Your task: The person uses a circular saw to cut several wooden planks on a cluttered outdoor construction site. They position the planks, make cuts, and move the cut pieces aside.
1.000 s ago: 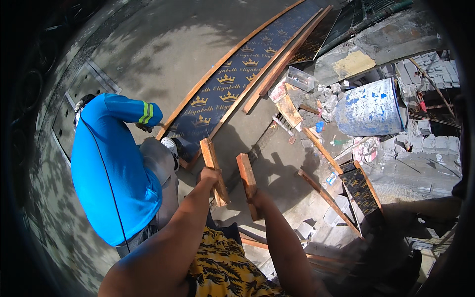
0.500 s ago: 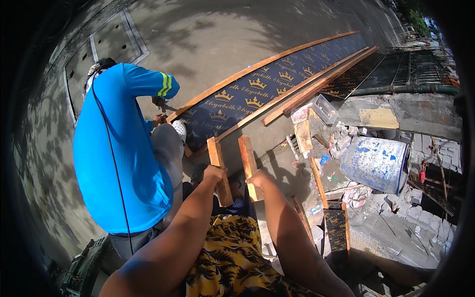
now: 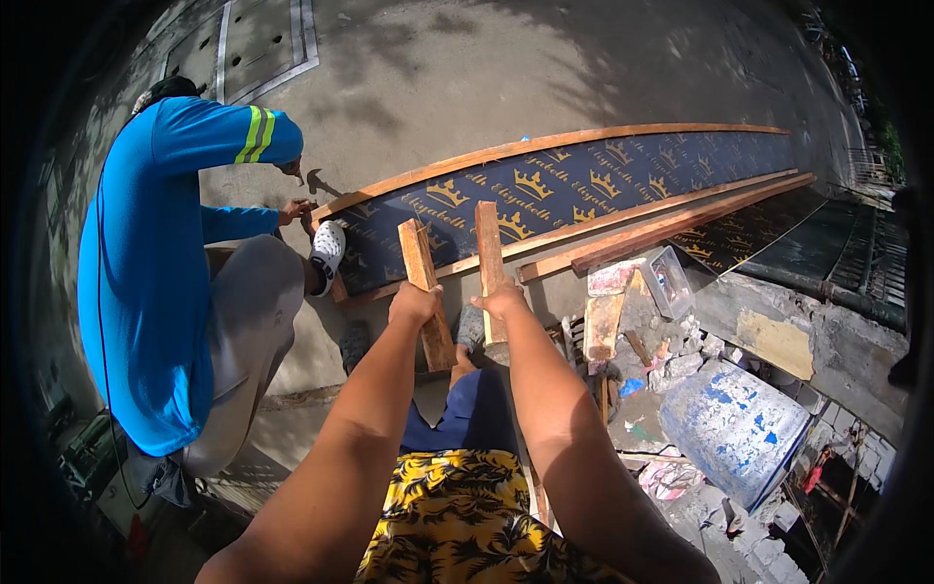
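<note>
Both my arms stretch forward over the ground, a short piece of lumber in each hand. My left hand (image 3: 414, 305) is closed around one wooden piece (image 3: 416, 253), which tilts slightly. Beside it, my right hand (image 3: 500, 300) grips a second wooden piece (image 3: 489, 243), apart from the first. Past their far ends lies a long dark panel (image 3: 530, 190) with gold crown prints and wooden strips along its edges. At its left end crouches a co-worker in a blue shirt (image 3: 146, 263), a hammer (image 3: 316, 183) by one hand and the other hand at the panel's corner.
Two loose lumber lengths (image 3: 671, 226) lie along the panel's near side. To the right are a clear plastic box (image 3: 667, 282), broken concrete (image 3: 676, 368) and a paint-stained blue drum (image 3: 735, 428). A concrete ledge (image 3: 769, 331) runs behind the drum.
The view has shifted, and the panel now lies more level across it. My hands still hold both wooden pieces, now higher in the picture. The co-worker's hammer has come into sight.
</note>
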Demonstrator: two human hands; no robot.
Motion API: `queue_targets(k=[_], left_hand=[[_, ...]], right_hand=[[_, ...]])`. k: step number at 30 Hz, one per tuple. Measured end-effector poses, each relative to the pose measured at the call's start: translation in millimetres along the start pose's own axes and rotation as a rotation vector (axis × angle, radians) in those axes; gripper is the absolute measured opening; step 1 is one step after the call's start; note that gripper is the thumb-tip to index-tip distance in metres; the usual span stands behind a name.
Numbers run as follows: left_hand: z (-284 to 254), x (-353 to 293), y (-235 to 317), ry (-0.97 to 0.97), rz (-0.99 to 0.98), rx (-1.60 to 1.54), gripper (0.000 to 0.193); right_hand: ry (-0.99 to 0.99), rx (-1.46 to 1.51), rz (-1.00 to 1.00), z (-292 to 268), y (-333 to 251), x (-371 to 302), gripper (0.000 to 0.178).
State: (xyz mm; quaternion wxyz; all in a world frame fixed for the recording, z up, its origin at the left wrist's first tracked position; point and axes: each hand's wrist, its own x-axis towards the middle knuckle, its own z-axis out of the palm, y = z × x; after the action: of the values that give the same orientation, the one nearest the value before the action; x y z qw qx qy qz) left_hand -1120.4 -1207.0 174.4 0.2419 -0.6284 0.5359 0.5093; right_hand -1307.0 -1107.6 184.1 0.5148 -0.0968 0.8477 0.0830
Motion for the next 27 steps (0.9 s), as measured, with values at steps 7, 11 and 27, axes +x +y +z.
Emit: queue_targets(k=[7,11,27], left_hand=[[35.0,-12.1,5.5,0.066,0.139,-0.315,0.13],[11.9,-92.8,-34.7,0.043,0.203,-0.117,0.101],[-148.0,-310.3,-133.3,-0.106,0.665,0.028,0.032]], right_hand=[[0.121,-0.003,-0.064,-48.0,104.6,13.1,0.109],[0.057,-0.094,-0.15,-41.9,219.8,-13.0,0.083],[-0.055,0.118,-0.101,153.7,341.5,-205.8,0.067]])
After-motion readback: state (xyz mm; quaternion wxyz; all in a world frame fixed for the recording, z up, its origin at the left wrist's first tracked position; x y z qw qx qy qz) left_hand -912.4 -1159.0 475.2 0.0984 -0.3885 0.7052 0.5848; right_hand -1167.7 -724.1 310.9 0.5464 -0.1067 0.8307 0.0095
